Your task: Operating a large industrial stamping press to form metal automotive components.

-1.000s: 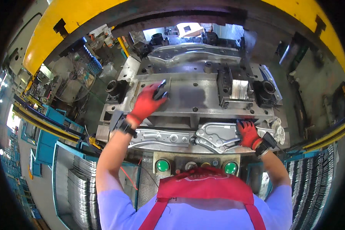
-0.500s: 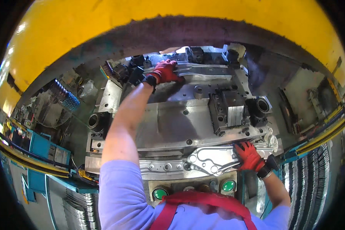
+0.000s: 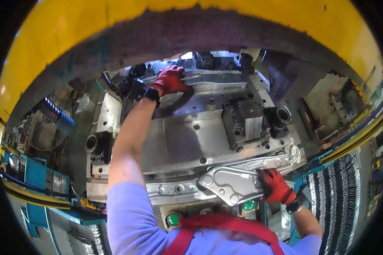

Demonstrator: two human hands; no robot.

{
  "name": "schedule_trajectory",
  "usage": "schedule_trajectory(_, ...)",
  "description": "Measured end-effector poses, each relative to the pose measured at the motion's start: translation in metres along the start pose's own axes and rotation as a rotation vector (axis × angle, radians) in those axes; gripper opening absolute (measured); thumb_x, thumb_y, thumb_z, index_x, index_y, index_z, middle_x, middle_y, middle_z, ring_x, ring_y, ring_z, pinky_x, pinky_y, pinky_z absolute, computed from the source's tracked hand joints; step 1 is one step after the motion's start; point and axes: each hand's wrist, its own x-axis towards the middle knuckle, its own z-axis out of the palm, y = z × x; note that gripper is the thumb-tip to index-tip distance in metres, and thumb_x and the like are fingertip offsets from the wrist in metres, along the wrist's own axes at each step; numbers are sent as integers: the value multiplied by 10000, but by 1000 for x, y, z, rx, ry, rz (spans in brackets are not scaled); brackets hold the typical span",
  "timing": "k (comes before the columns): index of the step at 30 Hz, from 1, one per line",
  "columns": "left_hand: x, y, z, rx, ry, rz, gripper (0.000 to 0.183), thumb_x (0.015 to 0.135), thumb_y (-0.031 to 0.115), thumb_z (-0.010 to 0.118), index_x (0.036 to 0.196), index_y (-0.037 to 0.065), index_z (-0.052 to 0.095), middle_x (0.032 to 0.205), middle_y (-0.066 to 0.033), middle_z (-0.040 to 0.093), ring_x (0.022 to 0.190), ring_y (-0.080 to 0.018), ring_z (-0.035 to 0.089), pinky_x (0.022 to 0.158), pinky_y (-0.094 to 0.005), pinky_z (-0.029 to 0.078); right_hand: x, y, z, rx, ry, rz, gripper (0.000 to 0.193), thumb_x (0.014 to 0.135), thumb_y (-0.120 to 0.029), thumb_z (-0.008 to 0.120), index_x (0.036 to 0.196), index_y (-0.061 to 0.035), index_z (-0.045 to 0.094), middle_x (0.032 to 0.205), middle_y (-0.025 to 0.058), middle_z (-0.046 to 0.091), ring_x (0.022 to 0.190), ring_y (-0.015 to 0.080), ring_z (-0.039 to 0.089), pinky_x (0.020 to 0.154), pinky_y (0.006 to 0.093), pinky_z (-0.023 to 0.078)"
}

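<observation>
Both hands work inside the press die (image 3: 191, 140): left hand (image 3: 171, 80) grips the pressed panel (image 3: 208, 80) at its far edge, right hand (image 3: 274, 185) clamps a bracket-shaped stamping (image 3: 230, 185) at its near edge. Sharp edges could cut or snag gloves; the overstretched left arm risks dropping the panel.

Bright daylight, heavy fisheye edge warp

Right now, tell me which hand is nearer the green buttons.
Right. The right hand grips the stamped bracket at the near edge, just above the green buttons. The left hand is stretched to the far side of the die, on the rear panel.
</observation>
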Motion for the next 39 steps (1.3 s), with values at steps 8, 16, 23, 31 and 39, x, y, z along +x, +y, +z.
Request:
schedule_trajectory(8,-18,2,-80,-246,-64,-65,764,613,518,689,1180,40,505,1214,-170,495,1143,-341,438,961,-390,337,-8,-2,9,23,111,-43,1154,373,-481,780,1324,-24,311,1169,245,403,1085,407,381,961,481,303)
schedule_trajectory(16,-195,23,-86,-24,407,-15,908,494,459,754,1248,64,438,1177,-184,488,1082,-354,460,950,-429,328,-51,-9,25,204,136,26,1158,347,-373,819,1324,-11,313,1258,213,366,1197,385,316,1021,468,258)
schedule_trajectory(23,-398,41,-51,-171,74,-136,988,449,411,784,1296,82,396,1205,-185,446,1122,-368,394,992,-455,271,-62,-8,-2,170,256,10,1003,500,-271,796,1323,10,295,1296,177,406,1211,353,355,1054,441,207)
schedule_trajectory(31,-443,19,77,-160,-84,-281,911,459,440,767,1225,64,448,1201,-145,469,1124,-316,427,1035,-492,206,15,-30,-47,168,405,31,1003,467,-251,811,1323,-26,341,1319,205,334,1221,359,338,1049,428,227)
schedule_trajectory(39,-430,14,92,-2,-240,-236,860,529,468,747,1238,87,443,1244,-150,438,1184,-330,379,1039,-523,185,160,-78,-109,-218,483,-155,1046,471,-324,794,1368,-148,286,1330,237,323,1239,429,268,1036,480,232)
